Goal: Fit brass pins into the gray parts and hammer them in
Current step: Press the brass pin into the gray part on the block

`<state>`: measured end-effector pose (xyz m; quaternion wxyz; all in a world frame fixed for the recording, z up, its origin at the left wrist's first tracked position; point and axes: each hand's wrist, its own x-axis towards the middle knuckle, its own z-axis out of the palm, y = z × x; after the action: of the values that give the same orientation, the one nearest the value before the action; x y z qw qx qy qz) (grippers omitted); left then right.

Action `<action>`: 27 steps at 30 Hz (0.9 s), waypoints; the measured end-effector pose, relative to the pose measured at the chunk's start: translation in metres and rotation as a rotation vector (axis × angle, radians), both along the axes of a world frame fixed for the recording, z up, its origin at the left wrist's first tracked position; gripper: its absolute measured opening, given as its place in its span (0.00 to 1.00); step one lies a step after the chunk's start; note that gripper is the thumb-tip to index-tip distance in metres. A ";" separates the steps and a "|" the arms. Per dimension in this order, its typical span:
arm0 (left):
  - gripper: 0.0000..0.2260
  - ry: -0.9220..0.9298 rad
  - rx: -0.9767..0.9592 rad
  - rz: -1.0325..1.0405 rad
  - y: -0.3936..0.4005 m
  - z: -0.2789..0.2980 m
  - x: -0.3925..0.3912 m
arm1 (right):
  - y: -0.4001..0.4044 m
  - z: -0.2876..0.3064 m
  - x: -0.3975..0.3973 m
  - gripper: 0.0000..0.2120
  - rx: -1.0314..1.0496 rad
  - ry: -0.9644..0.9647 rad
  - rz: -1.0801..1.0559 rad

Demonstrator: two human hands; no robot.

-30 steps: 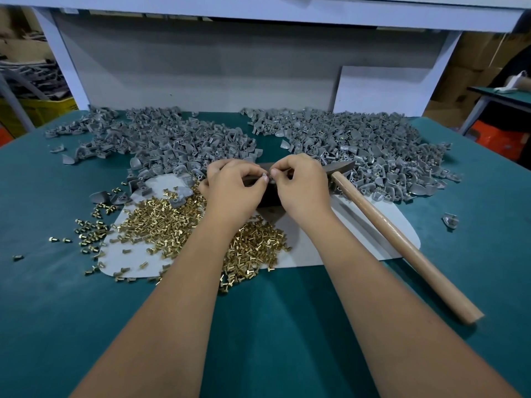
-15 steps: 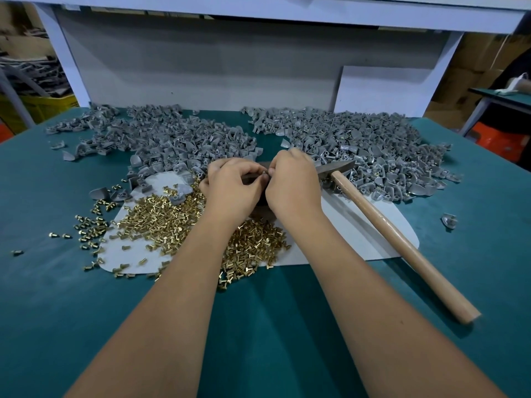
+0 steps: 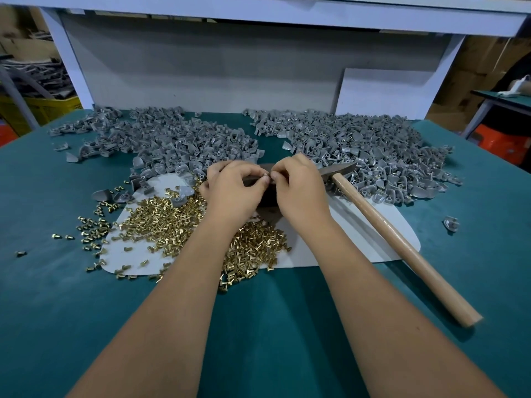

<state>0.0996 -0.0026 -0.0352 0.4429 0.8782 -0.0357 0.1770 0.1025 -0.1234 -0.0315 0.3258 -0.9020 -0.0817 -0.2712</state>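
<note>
**Up Close, Two Hands Are Meeting Over a Small Part at a Pin-Fitting Desk**

Here, in the head view, a person's left hand (image 3: 234, 189) and right hand (image 3: 298, 188) are coming together above the middle of a green desk (image 3: 57, 297), fingertips almost touching. Both hands are curling their fingers and pinching a tiny piece (image 3: 266, 177) between them; it is too small to tell whether it is a pin, a gray part or both. Beneath the hands a dark block (image 3: 268, 196) is sitting on a white sheet (image 3: 359, 239). Brass pins (image 3: 172, 222) are lying in a loose heap on the left of that sheet, under the left forearm, with strays spilling onto the green surface further left. Gray parts are lying in two large piles at the back of the desk, a left pile (image 3: 161, 142) and a right pile (image 3: 367, 147), with a few singles scattered near the sheet's edge. A hammer (image 3: 402, 242) is resting untouched just beside the right hand, its metal head against the right pile and its wooden handle angling toward the desk's near right. A white shelf frame (image 3: 287, 10) is spanning the top, and a yellow crate (image 3: 37, 107) is standing off to the far left.
</note>
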 end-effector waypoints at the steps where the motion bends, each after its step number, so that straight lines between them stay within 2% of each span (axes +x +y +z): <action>1: 0.13 -0.003 -0.002 -0.004 0.001 0.000 0.000 | -0.002 -0.001 0.000 0.07 0.035 0.000 0.014; 7: 0.10 0.029 -0.001 -0.004 -0.001 0.000 -0.001 | -0.014 0.003 -0.002 0.10 0.318 0.026 -0.026; 13: 0.04 0.032 -0.028 -0.018 0.001 -0.001 0.001 | -0.006 0.005 -0.003 0.04 0.166 0.040 0.031; 18: 0.07 0.038 -0.034 -0.022 0.001 0.000 0.001 | -0.004 0.005 -0.001 0.02 0.132 0.062 -0.008; 27: 0.07 0.028 -0.033 -0.007 0.000 -0.002 0.004 | 0.001 0.006 0.002 0.06 0.020 0.042 -0.073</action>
<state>0.1035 -0.0027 -0.0376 0.4582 0.8731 -0.0295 0.1637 0.1041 -0.1226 -0.0259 0.3262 -0.9066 -0.0392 -0.2648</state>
